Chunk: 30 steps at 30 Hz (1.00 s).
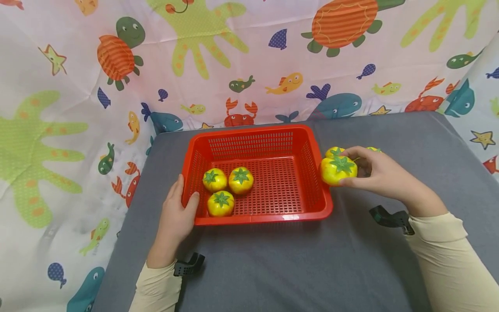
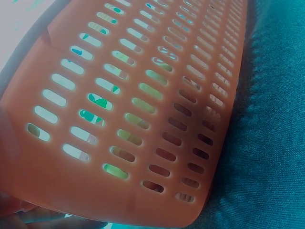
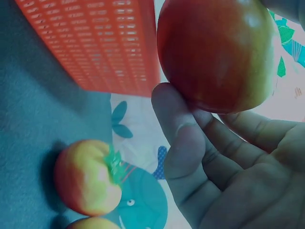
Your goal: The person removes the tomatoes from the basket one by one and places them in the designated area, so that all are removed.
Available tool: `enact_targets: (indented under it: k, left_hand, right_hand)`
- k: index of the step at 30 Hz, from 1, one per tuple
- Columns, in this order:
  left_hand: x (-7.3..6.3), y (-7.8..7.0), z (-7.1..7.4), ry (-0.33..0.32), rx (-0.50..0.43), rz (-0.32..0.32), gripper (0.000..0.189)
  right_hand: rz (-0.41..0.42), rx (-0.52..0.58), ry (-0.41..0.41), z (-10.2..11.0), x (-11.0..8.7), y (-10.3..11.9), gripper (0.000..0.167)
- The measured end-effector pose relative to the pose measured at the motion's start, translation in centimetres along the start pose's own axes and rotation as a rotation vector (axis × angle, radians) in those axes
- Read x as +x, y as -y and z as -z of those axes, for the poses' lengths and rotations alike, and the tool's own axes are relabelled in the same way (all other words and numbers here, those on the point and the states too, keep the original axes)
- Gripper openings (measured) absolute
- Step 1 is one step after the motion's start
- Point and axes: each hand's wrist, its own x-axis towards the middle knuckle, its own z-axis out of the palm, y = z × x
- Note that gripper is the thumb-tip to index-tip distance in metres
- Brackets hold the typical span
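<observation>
Tomatoes: 3 in bskt, 1 held, 2 vis. on tbl.

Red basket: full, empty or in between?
In between: the red basket holds three yellow fruits grouped toward its left end, while its right side shows bare mesh floor.

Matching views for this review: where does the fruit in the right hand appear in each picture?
Head: right of centre, the held fruit in the right hand overlaps the right rim of the red basket.
Left wrist: held fruit cannot be made out.
Right wrist: held fruit at top, right of centre.
Shared landmark: red basket.
</observation>
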Motion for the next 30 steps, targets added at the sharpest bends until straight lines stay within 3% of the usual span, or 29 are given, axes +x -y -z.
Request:
enact_targets:
  k: [17,30]
  left_hand:
    - [0.0,-0.1,-0.1,-0.009,0.0,0.013,0.077]
    - [0.0,-0.1,-0.2,-0.018,-0.007,0.001,0.076]
  right_hand:
    - [-0.062,0.017,-0.026,-0.1,-1.2,-3.3,0.061]
    - [-0.102,0.039,-0.021,-1.1,-0.9,-6.0,0.064]
